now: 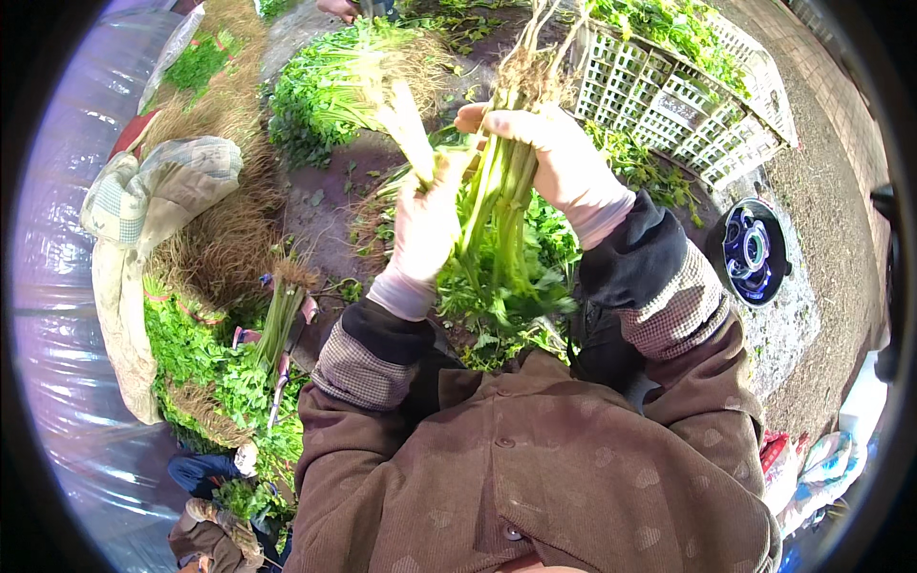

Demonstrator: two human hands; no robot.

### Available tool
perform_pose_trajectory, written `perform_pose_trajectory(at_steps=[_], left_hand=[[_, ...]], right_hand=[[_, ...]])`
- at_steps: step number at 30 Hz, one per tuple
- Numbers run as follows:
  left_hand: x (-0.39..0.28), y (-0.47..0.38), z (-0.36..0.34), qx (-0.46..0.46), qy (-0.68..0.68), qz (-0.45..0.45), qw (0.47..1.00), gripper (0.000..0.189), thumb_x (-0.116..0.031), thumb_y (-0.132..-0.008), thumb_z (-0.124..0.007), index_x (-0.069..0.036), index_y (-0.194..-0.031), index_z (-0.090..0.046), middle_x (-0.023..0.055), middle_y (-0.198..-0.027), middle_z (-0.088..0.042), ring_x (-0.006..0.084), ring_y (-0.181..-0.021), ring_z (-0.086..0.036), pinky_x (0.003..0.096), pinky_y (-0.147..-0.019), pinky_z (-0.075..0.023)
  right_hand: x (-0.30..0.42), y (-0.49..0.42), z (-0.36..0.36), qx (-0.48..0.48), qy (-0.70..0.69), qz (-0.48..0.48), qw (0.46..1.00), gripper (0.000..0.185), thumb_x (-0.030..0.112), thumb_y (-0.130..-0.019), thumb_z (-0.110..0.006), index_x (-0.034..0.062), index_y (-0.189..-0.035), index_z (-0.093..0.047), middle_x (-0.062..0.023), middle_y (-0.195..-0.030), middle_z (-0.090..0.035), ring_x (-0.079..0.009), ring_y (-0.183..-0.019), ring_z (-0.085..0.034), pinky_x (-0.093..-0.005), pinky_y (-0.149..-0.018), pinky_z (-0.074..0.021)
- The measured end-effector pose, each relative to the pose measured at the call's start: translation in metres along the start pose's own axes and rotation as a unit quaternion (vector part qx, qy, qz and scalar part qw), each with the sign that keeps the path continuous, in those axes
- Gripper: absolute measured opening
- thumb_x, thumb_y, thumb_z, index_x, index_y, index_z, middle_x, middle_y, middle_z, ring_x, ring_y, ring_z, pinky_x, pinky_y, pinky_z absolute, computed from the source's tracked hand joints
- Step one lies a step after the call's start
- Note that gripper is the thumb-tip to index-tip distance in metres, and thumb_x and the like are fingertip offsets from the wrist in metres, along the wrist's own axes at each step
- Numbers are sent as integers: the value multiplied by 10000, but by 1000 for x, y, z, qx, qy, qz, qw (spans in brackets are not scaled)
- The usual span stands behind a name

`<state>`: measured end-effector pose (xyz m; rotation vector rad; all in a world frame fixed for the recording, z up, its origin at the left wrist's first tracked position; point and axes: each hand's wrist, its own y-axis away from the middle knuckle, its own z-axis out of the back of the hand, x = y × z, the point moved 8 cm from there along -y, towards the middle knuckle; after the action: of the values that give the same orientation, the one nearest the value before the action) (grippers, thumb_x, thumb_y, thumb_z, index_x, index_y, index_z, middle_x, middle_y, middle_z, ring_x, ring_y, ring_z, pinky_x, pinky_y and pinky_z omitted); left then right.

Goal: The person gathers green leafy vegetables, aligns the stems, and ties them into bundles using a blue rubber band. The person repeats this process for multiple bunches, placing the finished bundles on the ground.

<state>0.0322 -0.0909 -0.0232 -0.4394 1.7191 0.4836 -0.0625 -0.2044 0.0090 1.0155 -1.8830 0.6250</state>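
Note:
Several celery plants (505, 186) hang roots up and leaves down in my right hand (573, 161), which grips them just under the tangled roots (534, 75). Beside them my left hand (428, 233) pinches a pale, overexposed stalk (410, 132) between thumb and fingers. Both hands wear thin pale gloves. More loose celery leaves (551, 229) lie beneath the bunch, partly hidden by it. Beyond my left hand a large heap of celery (322, 93) rests on the ground, its roots towards the right.
A white plastic crate (666, 100) of greens stands at upper right. A black basin (751, 252) holds blue-purple round items. To the left are rooted celery bundles (215, 265), a cloth (183, 172) and plastic sheeting (64, 286). Other people's hands show at top (340, 8) and lower left (246, 458).

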Motion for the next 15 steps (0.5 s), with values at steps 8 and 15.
perform_pose_trajectory(at_steps=[8,15], left_hand=[[-20,-23,86,-129,76,-113,982,477,-429,-1051,-467,-2,-1022,-677,119,-963,-707,158,-868,-643,303,-734,-521],[-65,-21,201,-307,118,-225,917,328,-295,-1043,-510,5,-1102,-629,140,-943,-659,225,-817,-653,368,-711,-567]], right_hand=[[36,-6,43,-83,81,127,985,201,178,-887,-660,-3,-943,-725,-79,-805,-718,-144,-734,-680,-267,-714,-534],[71,-1,95,-183,2,191,964,221,216,-887,-705,10,-967,-698,-83,-854,-709,-191,-796,-687,-324,-776,-545]])
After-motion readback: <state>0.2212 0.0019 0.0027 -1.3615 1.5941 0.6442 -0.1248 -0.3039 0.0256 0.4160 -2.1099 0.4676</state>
